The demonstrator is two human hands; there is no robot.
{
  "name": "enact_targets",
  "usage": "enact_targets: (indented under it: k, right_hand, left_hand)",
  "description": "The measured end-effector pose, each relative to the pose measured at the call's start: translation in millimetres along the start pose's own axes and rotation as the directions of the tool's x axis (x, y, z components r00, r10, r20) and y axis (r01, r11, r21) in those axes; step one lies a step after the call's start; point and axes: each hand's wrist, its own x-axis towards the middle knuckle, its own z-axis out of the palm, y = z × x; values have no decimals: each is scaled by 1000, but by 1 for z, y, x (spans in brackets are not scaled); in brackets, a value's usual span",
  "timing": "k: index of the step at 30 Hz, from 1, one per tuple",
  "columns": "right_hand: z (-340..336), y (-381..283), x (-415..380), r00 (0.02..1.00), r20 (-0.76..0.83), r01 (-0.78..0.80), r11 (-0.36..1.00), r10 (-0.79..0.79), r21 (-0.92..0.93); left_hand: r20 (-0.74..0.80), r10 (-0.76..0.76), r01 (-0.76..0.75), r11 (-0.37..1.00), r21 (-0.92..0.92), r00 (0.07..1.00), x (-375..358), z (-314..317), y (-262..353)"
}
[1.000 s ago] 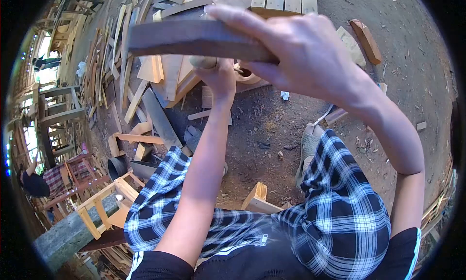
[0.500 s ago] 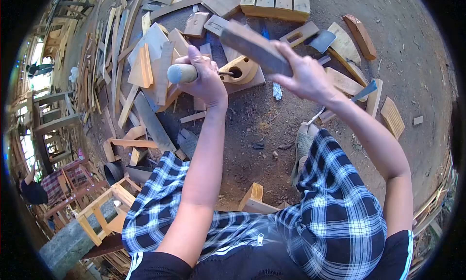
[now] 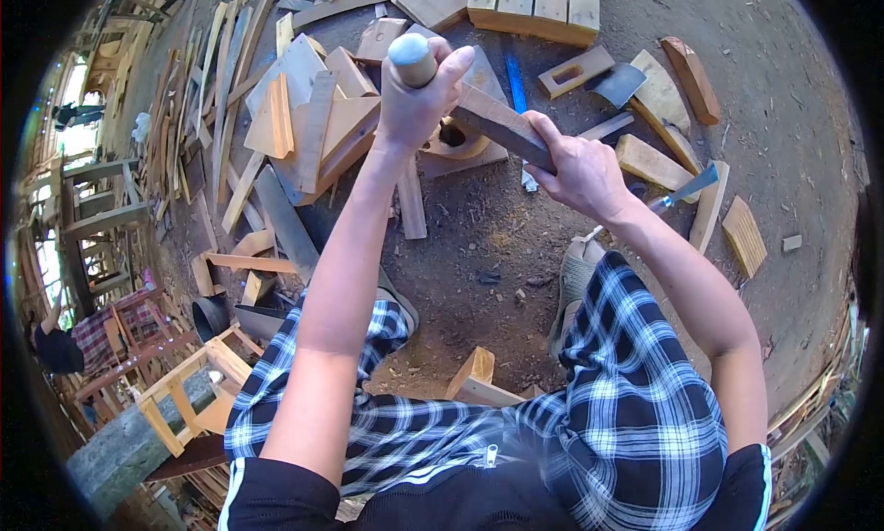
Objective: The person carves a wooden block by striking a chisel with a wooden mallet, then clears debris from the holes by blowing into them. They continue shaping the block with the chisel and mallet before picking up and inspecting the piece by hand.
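Note:
My left hand (image 3: 416, 103) is wrapped round the wooden handle of a tool (image 3: 412, 59), its pale round end facing up; the blade is hidden behind the hand. In my right hand (image 3: 586, 169) is a thick wooden bar (image 3: 505, 126), slanting up and left so that its far end is beside my left hand. Beneath the two hands lies a pale wooden piece with a dark hole (image 3: 453, 137), partly covered by the bar and my left hand.
Boards and offcuts (image 3: 318, 130) are heaped at the left. A slatted wooden piece (image 3: 534, 8) lies at the top. A chisel (image 3: 686, 187) and a slotted block (image 3: 576, 70) lie at the right. A person (image 3: 57, 347) is at the far left.
My left hand has moved up and right, and the handle now stands more upright. The bar in my right hand has come down and right. My left foot has come into view.

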Motion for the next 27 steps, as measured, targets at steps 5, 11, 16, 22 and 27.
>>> enact_targets:
  k: [5,11,16,22,27]
  right_hand:
    - [-2,0,-1,997,55,-54,996,50,69]
    - [0,3,1,996,65,-61,992,54,112]
    - [-1,5,3,993,67,-116,952,101,284]
    - [-98,-34,-8,856,-394,-49,810,336,585]
    - [-101,-14,-53,795,-599,232,961,-98,150]
  left_hand:
    - [-147,263,-240,957,161,954,-4,20,-3]
    - [-310,243,-292,948,-123,919,-13,21,-10]
    - [-402,237,-246,969,30,884,-14,18,-25]
    - [-203,569,-385,737,556,797,-13,63,-26]
    - [-304,538,-313,770,555,786,-14,71,-25]
